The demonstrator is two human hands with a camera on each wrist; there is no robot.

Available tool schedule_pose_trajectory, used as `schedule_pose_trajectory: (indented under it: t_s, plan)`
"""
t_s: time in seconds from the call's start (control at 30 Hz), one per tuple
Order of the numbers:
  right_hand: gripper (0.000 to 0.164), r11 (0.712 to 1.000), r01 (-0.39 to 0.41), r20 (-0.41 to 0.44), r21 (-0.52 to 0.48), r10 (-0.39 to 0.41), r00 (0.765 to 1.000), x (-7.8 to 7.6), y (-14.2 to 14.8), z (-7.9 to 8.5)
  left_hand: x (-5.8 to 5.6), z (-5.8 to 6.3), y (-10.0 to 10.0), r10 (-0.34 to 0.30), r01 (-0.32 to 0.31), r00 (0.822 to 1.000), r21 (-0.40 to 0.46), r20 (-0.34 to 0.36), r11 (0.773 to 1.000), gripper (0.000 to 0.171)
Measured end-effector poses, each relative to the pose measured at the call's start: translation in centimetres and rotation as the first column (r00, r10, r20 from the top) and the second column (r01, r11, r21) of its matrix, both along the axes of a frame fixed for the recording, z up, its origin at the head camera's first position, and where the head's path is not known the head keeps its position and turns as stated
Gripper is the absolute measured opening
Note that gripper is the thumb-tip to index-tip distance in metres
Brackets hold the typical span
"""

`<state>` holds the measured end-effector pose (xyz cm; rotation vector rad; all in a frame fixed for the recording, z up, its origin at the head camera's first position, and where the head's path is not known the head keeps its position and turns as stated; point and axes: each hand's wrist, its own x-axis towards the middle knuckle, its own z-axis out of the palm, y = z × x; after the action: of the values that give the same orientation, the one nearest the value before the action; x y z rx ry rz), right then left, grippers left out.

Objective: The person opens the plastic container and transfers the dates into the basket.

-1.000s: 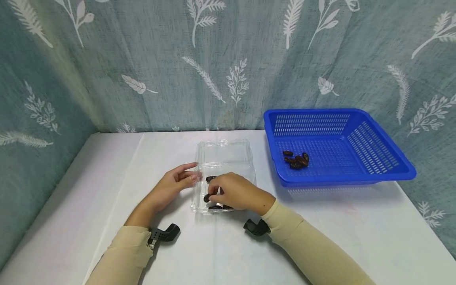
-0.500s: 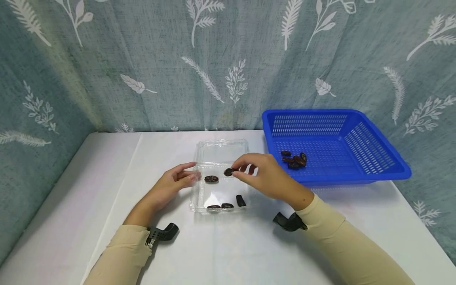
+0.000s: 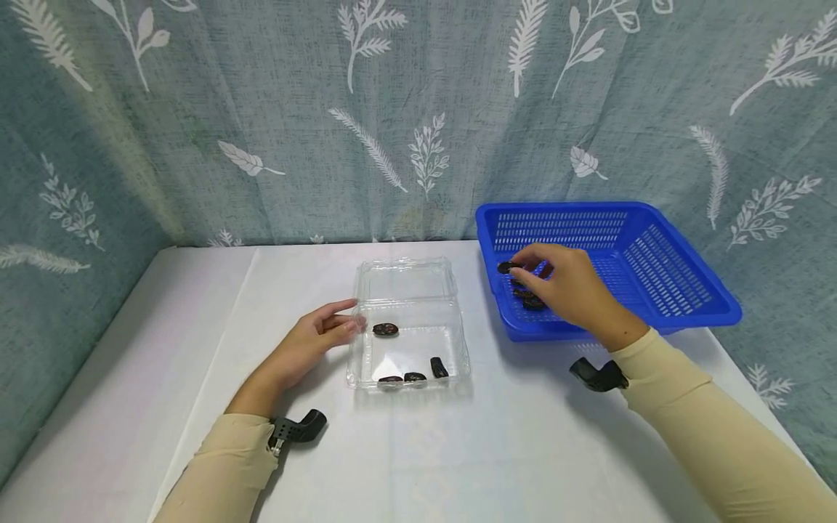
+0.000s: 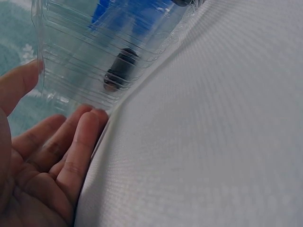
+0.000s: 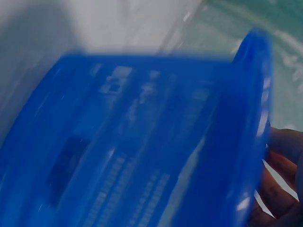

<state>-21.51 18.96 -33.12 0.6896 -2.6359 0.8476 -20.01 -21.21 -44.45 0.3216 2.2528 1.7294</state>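
Observation:
My right hand (image 3: pixel 569 287) pinches a dark brown date (image 3: pixel 506 267) between thumb and fingers, over the left part of the blue basket (image 3: pixel 654 323). Below it, several dates (image 3: pixel 532 303) lie in the basket, partly hidden by the hand. The right wrist view is blurred, with the fingers (image 5: pixel 279 189) beside the basket's rim. On the left, my left hand (image 3: pixel 304 349) rests its fingertips against the side of a clear plastic clamshell box (image 3: pixel 400 349), fingers loosely extended. Inside the box, one date (image 3: pixel 386 330) lies towards the back left, others (image 3: pixel 415 377) along the front.
The box's lid (image 3: pixel 405 280) is folded back towards the curtain (image 3: pixel 294 211). A white cloth (image 3: pixel 431 450) covers the table. The basket stands to the right of the box, near the table's back right, its rim raised well above the tabletop.
My right hand has lifted a date out of the box and carried it right, over the basket. The left hand stays at the box's side.

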Motion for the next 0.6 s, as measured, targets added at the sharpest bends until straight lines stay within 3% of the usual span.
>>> schedule_pose_trajectory:
  t_s: [0.27,0.6]
  plan:
    - [0.017,0.985,0.137,0.129,0.102,-0.150,0.980,-1.8,4.3,-0.3,0.0,-0.1,-0.1,0.003,-0.003,1.000,-0.006,-0.006,1.000,0.059]
    - [0.016,0.966,0.182,0.239,0.185,-0.224,0.945,-3.7,7.1,-1.2,0.0,0.0,0.1,0.009,-0.009,1.000,-0.013,-0.002,1.000,0.060]
